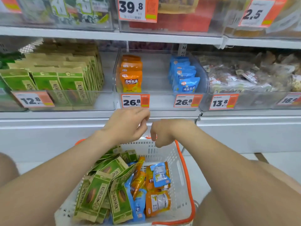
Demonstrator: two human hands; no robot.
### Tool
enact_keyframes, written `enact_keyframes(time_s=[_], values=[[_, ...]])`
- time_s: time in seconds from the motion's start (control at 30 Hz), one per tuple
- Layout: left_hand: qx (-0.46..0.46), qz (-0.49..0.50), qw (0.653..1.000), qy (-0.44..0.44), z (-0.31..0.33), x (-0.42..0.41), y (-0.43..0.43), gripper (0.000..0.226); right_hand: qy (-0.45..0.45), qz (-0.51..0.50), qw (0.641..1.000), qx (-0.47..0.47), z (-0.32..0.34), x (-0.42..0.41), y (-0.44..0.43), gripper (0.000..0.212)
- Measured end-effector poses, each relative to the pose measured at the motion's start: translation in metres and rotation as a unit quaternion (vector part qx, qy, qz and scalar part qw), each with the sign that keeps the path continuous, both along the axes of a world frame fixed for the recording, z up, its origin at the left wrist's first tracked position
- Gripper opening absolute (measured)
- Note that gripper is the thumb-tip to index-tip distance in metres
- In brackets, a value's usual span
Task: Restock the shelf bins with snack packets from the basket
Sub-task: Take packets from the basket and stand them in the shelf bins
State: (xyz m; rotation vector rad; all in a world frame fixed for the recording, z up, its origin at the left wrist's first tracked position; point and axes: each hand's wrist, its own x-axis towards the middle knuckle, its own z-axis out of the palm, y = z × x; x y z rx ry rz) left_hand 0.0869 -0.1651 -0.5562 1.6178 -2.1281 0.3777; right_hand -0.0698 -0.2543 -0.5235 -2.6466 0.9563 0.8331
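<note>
The shelf bin (160, 101) is standing far ahead, orange packets (131, 79) left, blue packets (185, 80) right. The basket (179, 170) is sitting near me, holding snack packets (101, 186). My left hand (128, 123) and right hand (162, 133) are hovering between them, fingers loosely curled, holding nothing.

Left hand (128, 123) and right hand (162, 132) hang close together above the far rim of the basket (180, 170), fingers loosely curled, holding nothing. The basket contains green packets (97, 190), orange packets (157, 203) and blue packets (160, 174). The centre shelf bin (156, 100) holds upright orange and blue rows.
</note>
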Motion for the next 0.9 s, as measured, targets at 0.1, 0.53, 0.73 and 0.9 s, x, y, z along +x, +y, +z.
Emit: enact_keyframes(time_s=[0.1, 0.53, 0.73, 0.9], values=[[0.265, 0.09, 0.959, -0.045, -0.028, 0.018, 0.025, 0.012, 0.0, 0.021, 1.0, 0.018, -0.036, 0.017, 0.027, 0.039], [0.55, 0.159, 0.815, -0.088, -0.154, 0.016, 0.085, 0.043, 0.037, 0.08, 0.996, 0.022, -0.082, 0.042, 0.065, 0.038], [0.538, 0.155, 0.826, -0.063, -0.166, 0.021, 0.089, 0.042, 0.015, 0.093, 0.995, 0.022, -0.073, 0.056, 0.065, 0.039], [0.554, 0.177, 0.794, 0.178, -0.14, 0.043, 0.078, 0.028, -0.004, 0.076, 0.997, 0.031, -0.058, 0.057, 0.058, 0.046]])
